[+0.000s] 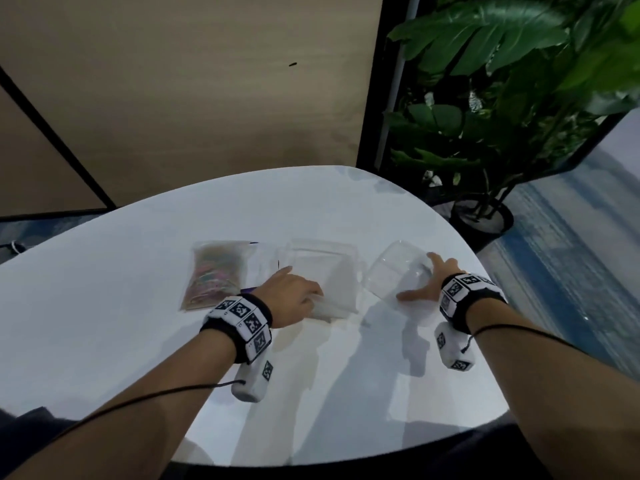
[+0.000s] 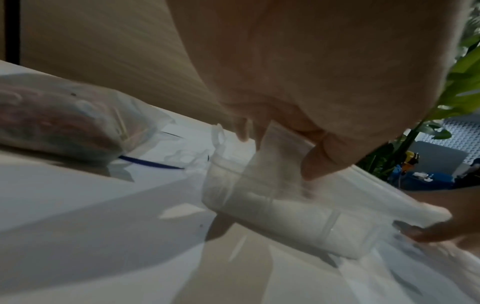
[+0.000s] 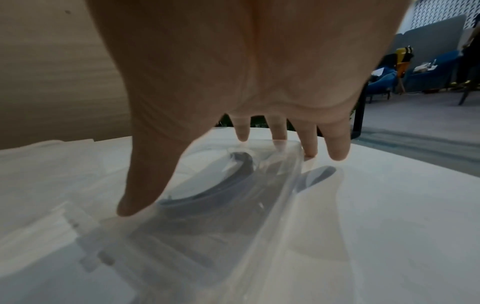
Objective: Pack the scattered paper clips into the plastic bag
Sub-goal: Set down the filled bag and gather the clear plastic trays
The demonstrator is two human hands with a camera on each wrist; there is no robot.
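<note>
Head view: a person's two hands worked at a white rounded table [image 1: 138,289]. The left hand [image 1: 294,294] gripped the near edge of a clear plastic box [image 1: 322,271] lying at the middle of the table, its fingers curled over the rim. The right hand [image 1: 429,282] lay spread, fingers straight, on a clear plastic lid [image 1: 394,271] just right of the box. Left of the box lay the plastic bag [image 1: 214,271], flat on the table and filled with coloured paper clips [image 1: 211,275]. Both wrists wore black bands with square printed markers. A large-leaved potted plant [image 1: 502,81] stood beyond the table's far right edge.

Left wrist view: the left hand [image 2: 298,102] pinched the wall of the clear plastic box [image 2: 272,205], thumb [image 2: 322,160] on the near side and fingertips over the rim. The bulging plastic bag [image 2: 59,121] rested on the table to the left, well clear of the hand; a blue strip [image 2: 150,162] showed at its mouth. The picture was blurred.

Right wrist view: the right hand [image 3: 246,82] was spread, with straight fingers [image 3: 309,142] and thumb [image 3: 140,185] pressing down on the clear plastic lid [image 3: 233,205], which lay on the table [image 3: 389,205]. Blue chairs [image 3: 384,80] stood in the room behind.
</note>
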